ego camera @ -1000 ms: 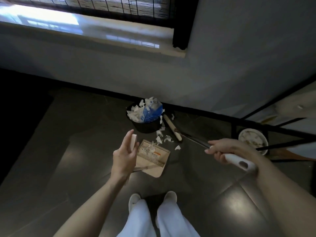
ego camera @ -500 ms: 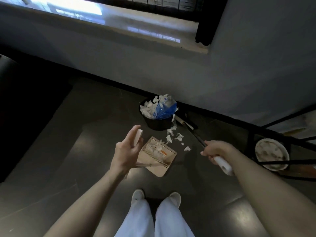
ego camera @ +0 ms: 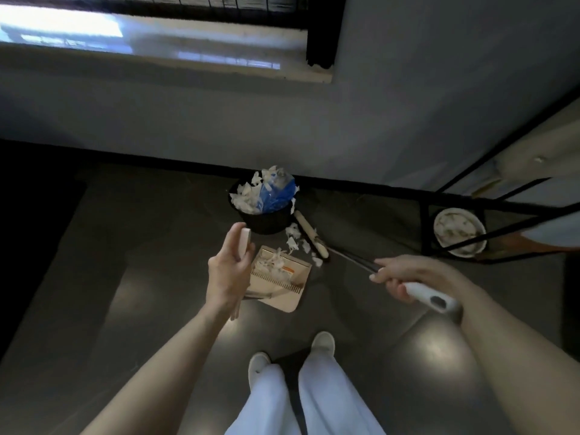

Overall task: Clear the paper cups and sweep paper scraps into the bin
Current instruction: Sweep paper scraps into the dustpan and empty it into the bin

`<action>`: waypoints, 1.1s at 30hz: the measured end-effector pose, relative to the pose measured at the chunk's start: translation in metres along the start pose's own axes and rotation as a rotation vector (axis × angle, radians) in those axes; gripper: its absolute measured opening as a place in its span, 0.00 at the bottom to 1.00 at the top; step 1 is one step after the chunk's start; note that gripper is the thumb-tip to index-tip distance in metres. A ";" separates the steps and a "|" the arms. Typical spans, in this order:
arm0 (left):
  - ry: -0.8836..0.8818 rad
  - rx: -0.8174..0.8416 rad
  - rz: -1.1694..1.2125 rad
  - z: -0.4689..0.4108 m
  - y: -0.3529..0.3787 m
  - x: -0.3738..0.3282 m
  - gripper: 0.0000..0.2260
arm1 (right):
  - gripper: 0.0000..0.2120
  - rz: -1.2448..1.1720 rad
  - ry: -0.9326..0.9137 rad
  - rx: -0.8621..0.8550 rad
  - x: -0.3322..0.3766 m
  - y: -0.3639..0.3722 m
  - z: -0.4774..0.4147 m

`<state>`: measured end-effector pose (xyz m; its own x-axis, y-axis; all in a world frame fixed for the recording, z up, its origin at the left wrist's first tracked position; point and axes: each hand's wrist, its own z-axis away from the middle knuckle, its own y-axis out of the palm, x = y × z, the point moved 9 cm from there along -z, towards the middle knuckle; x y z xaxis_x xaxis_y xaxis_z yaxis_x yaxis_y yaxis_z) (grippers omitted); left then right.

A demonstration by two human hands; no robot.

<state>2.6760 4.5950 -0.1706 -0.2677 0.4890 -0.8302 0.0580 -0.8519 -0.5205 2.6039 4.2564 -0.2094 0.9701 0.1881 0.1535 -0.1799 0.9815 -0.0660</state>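
A black bin (ego camera: 272, 219) with a blue bag stands against the wall, heaped with white paper scraps. More paper scraps (ego camera: 295, 241) lie on the floor between the bin and a beige dustpan (ego camera: 288, 296), which also holds scraps. My left hand (ego camera: 227, 273) grips the top of the dustpan's long handle (ego camera: 245, 241). My right hand (ego camera: 403, 274) grips the white grip of the broom (ego camera: 433, 298). The broom head (ego camera: 310, 235) lies on the floor just right of the bin.
A white paper bowl (ego camera: 458, 230) with scraps sits on the floor at right, under a black metal frame (ego camera: 470, 196). The grey wall with a black skirting runs behind the bin. My feet (ego camera: 323, 343) stand just behind the dustpan.
Both hands keep their holds on the dustpan handle and the broom. The broom head stays beside the bin; only the view has swayed a little.
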 end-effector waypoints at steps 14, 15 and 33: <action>-0.007 0.107 -0.053 -0.013 0.006 0.005 0.15 | 0.26 -0.091 -0.047 -0.039 0.050 -0.003 -0.013; -0.013 0.101 -0.055 -0.012 0.004 0.007 0.15 | 0.24 -0.113 -0.035 -0.019 0.047 0.006 -0.018; 0.061 0.218 -0.026 -0.019 0.019 -0.022 0.16 | 0.08 -0.490 0.186 0.312 -0.019 0.066 0.049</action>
<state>2.7014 4.5716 -0.1656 -0.2077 0.5158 -0.8311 -0.1595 -0.8561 -0.4915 2.5659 4.3190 -0.1685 0.9593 -0.2696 -0.0836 0.2822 0.9219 0.2653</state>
